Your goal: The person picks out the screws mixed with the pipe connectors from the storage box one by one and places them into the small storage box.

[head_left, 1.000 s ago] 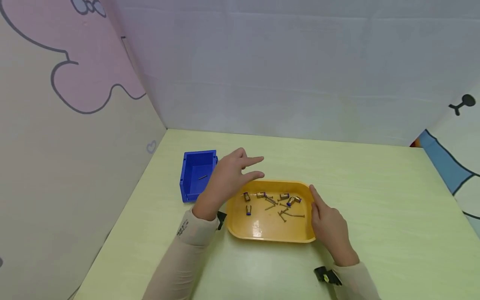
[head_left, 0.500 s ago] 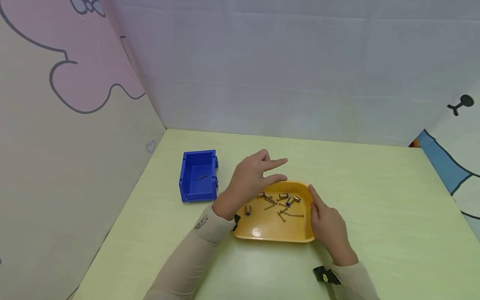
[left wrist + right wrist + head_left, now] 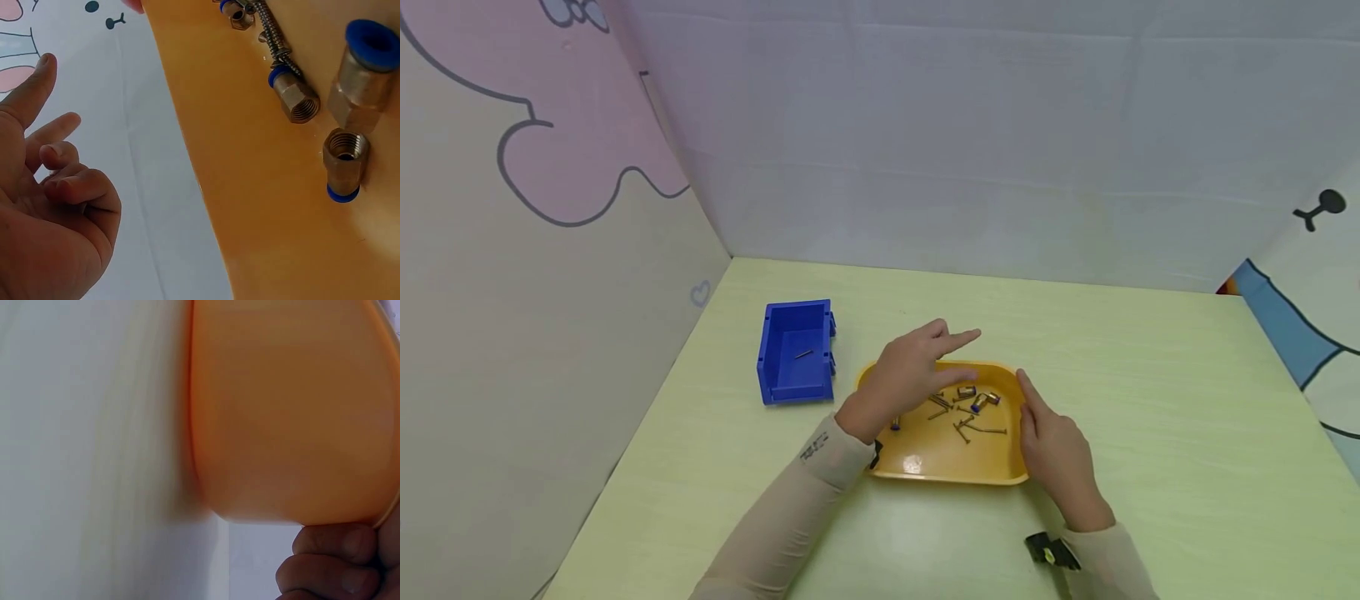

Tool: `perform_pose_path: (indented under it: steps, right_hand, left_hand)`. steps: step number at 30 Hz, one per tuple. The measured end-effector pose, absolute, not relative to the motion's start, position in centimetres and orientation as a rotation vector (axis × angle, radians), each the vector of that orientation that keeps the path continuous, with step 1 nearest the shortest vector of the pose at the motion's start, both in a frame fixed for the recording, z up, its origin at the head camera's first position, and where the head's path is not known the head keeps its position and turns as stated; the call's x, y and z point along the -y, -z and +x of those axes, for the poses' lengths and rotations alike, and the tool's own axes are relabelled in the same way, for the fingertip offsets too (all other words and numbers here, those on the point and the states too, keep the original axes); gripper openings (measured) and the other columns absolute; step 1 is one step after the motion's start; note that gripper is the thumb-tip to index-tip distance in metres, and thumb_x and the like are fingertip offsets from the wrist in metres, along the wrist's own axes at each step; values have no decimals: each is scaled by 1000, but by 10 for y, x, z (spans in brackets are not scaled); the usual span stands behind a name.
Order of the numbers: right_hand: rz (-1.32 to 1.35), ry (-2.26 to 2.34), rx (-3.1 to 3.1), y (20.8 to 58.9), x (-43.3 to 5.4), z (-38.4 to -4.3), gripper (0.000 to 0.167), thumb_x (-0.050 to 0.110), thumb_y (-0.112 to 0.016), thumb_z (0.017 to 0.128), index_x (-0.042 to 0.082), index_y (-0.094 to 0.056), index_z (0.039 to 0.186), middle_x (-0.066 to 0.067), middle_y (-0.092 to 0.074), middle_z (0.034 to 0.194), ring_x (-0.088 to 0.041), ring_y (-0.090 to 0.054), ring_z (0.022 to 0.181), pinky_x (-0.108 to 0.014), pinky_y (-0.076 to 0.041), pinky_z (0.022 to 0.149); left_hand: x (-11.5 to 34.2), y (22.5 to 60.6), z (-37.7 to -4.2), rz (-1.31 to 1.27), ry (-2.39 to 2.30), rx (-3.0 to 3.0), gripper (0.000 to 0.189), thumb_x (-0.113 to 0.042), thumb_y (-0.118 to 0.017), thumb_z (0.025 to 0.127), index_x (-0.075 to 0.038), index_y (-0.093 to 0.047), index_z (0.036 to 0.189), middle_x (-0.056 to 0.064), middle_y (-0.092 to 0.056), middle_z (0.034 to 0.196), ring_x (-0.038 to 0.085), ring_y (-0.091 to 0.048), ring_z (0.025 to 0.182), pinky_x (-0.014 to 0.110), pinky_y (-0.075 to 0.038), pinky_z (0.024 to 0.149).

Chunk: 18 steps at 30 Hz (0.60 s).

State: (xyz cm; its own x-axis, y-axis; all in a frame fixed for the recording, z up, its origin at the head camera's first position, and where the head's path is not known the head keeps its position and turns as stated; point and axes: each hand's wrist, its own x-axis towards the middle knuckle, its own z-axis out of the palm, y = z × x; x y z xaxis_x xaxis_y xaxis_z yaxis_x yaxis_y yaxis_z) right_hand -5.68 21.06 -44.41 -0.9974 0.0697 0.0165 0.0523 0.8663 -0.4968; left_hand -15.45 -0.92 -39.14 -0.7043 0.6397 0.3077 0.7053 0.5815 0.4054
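Over the left part of a yellow tray [image 3: 947, 465], my left hand [image 3: 910, 371] hovers with thumb and forefinger spread apart and nothing between them. In the left wrist view its other fingers [image 3: 87, 190] bend toward the palm. Several brass push-in fittings [image 3: 294, 97] with blue collars lie in the tray, along with several screws [image 3: 940, 403]. Part of the tray's left side is hidden by this hand. My right hand [image 3: 1060, 450] grips the tray's right side, forefinger along the rim. The right wrist view has its curled fingers [image 3: 331, 559] against the tray's outer wall.
A blue plastic bin [image 3: 792, 333] stands on the pale green table [image 3: 1150, 400], left of and behind the tray. One screw [image 3: 803, 354] lies in it. A pale wall [image 3: 970, 150] borders the table at the back, with printed walls at both sides.
My left hand has moved right, from beside the blue bin to over the tray, then dipped slightly toward it. The right hand stays at the tray's side.
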Motion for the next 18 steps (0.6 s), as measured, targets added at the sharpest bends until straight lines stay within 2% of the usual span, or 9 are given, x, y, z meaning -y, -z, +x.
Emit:
perform_pose_path:
  steps: [3,9,13,15,18]
  right_hand:
    - [-102,-801,3003,444,-210,-57,52,16,-40,106,14,-32,157,-3,-41,52,-17,-37,43,-31,-33,44]
    - [-111,-817,3012,443,-210,-56,52,16,-39,106,15,-31,158,-3,-41,51,-17,-37,43,-31,-33,44]
    - [-110,-818,3008,442,-209,-56,52,17,-39,106,15,-31,158,-3,-42,51,-17,-37,43,-31,-33,43]
    - [-107,-815,3003,443,-209,-56,52,17,-39,106,15,-31,158,-3,-41,51,-17,-37,43,-31,-33,43]
    - [-101,-811,2996,443,-210,-56,52,16,-39,106,14,-32,158,-3,-41,51,-17,-36,42,-30,-32,43]
  left_hand:
    - [9,395,-154,-1135,727,2738,61,-51,-66,91,-28,-53,146,-5,-43,84,9,-33,62,20,-29,54]
    - [9,403,-155,-1137,699,2811,55,-51,-67,90,-26,-61,139,-6,-44,81,9,-32,59,20,-27,53]
    - [8,406,-156,-1121,676,2891,55,-53,-66,90,-25,-63,137,-6,-50,81,10,-39,60,21,-31,53]
    - [7,408,-156,-1099,650,2942,55,-54,-66,90,-26,-63,137,-6,-59,88,9,-47,64,21,-36,54]
    - [7,409,-157,-1051,646,3034,54,-55,-66,90,-28,-63,137,-4,-72,108,9,-58,71,22,-40,53]
